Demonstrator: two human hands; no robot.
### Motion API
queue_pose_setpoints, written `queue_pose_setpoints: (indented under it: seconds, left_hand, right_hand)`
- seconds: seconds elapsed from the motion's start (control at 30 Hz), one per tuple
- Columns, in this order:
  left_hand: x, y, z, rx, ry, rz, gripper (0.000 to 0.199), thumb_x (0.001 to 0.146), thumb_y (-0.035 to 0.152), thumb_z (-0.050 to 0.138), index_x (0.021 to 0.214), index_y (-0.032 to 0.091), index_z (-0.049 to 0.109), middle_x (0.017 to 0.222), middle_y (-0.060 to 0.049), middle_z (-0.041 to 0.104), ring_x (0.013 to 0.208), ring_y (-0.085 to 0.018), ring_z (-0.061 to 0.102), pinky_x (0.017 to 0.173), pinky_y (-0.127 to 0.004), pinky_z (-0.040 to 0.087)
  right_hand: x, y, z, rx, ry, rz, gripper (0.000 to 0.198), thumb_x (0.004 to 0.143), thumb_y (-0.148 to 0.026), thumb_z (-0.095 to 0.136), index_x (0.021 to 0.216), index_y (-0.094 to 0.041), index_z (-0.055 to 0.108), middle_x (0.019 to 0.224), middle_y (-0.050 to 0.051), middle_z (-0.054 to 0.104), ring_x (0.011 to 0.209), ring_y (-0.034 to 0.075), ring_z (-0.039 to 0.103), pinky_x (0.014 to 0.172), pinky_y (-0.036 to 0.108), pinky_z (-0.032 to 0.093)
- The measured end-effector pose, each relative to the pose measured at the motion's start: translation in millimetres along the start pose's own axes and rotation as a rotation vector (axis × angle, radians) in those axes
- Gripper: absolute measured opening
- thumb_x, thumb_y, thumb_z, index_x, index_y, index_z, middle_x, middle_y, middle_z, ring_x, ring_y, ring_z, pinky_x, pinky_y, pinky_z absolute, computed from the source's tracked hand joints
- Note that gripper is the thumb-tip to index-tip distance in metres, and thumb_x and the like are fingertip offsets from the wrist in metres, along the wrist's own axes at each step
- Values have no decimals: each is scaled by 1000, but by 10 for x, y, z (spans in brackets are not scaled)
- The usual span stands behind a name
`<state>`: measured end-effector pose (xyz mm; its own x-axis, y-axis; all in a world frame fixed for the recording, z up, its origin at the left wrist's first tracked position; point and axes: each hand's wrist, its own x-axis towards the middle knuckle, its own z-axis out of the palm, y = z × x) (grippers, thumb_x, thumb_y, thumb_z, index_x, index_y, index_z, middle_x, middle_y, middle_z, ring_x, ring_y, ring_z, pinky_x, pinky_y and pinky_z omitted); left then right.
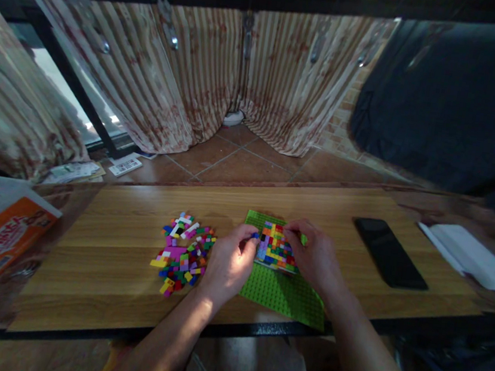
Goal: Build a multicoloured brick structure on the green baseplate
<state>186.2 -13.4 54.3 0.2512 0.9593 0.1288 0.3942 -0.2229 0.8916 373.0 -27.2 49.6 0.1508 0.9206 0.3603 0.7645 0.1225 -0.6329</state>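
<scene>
A green studded baseplate (283,295) lies near the table's front edge, with a block of many-coloured toy bricks (277,244) built on its far part. My left hand (232,259) is at the left side of that block, thumb and forefinger pinched on a small blue brick (254,235). At the block's right side is my right hand (311,250), its fingers bent together at the top right corner. Whatever those fingertips hold, if anything, is hidden. Left of my left hand, a loose pile of coloured bricks (182,256) is spread on the table.
The wooden table (99,251) carries a black phone (390,253) on the right. Beyond its right end lies a white object (476,256). An orange and white box (0,233) stands at the left. Striped curtains (180,75) hang behind, over a tiled floor (242,158).
</scene>
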Motion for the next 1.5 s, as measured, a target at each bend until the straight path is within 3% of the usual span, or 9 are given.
queue_pose_setpoints:
  seconds: [0.3,0.6,0.93,1.23,1.5]
  left_hand:
    - [1,-21,8,-9,3,-11,20,86,23,56,103,22,66,97,-6,74,86,-18,70,74,-28,55]
    - [7,-3,-8,32,-7,7,20,87,23,55,103,22,66,93,-5,75,84,-19,70,72,-28,54]
    - [7,2,-11,34,-29,-1,18,87,23,55,101,21,66,96,-5,75,89,-19,70,76,-29,54]
    - [7,23,-14,44,-42,-20,18,88,22,55,103,20,65,97,-5,75,91,-19,70,80,-30,54]
    - [11,8,-24,51,-37,-14,19,87,23,55,103,20,65,97,-6,75,91,-20,70,79,-31,54]
  right_hand:
    - [5,37,35,71,-17,160,24,86,-35,50,77,-19,66,77,5,70,71,19,63,66,31,46]
    - [22,24,-23,101,-88,196,30,87,-39,48,79,-18,68,75,6,70,69,19,63,64,30,45]
    - [19,111,21,247,-60,272,25,82,-39,54,84,-18,69,81,5,71,71,18,64,64,30,49]
    - [34,65,39,246,-33,331,25,78,-39,54,82,-19,69,81,4,71,71,18,63,66,31,47]
    - [52,120,38,549,-53,436,26,66,-37,62,83,-18,68,78,3,69,67,16,61,63,29,48]
